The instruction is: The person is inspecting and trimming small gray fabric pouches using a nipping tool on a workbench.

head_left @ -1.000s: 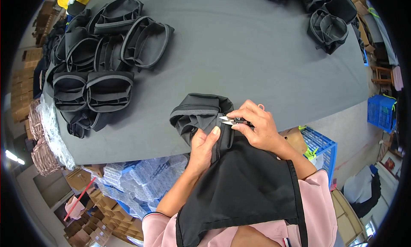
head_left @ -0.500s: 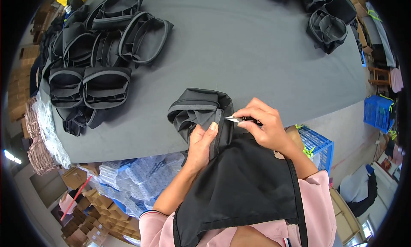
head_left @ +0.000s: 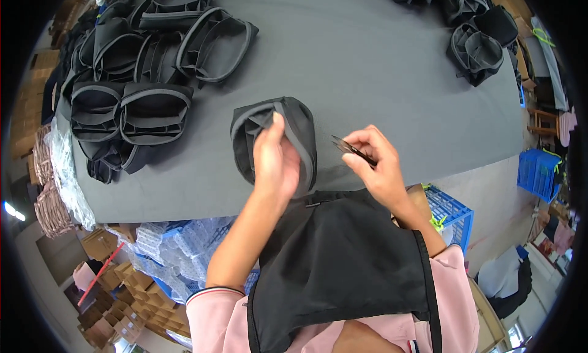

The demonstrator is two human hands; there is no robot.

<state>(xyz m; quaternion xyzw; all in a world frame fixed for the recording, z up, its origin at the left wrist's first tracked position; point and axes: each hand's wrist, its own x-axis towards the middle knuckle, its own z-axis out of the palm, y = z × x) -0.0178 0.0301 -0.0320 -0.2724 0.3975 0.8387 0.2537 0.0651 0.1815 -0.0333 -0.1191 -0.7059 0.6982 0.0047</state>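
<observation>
- The black fabric pouch with grey edging [head_left: 301, 123] now stands opened out, farther from the body; half a second ago it was bunched, with a blade tip at its side strip.
- That tip is now clear of the cloth, so, as I judge it, cutting is paused while the pouch is handled and its inside exposed.
- The pouch is at the near edge of the table, ahead of the person; its mouth faces up, a grey band curves round it, and dark folds or dividers show inside. Its sides look soft but hold a rounded shape.
- The bare left hand [head_left: 274, 160] reaches into the mouth, thumb extended toward the top rim; some fingers are hidden, so whether they close on fabric I cannot tell.
- The bare right hand [head_left: 378, 160], just right of the pouch and apart from it, pinches small dark metal snips [head_left: 353, 150] between thumb and fingers, points aimed up and left.
- Beneath lies the grey cloth-covered table [head_left: 367, 65].
- Beyond, similar open black pouches [head_left: 156, 117] crowd the left, and more dark pouches [head_left: 476, 50] sit far right.
</observation>
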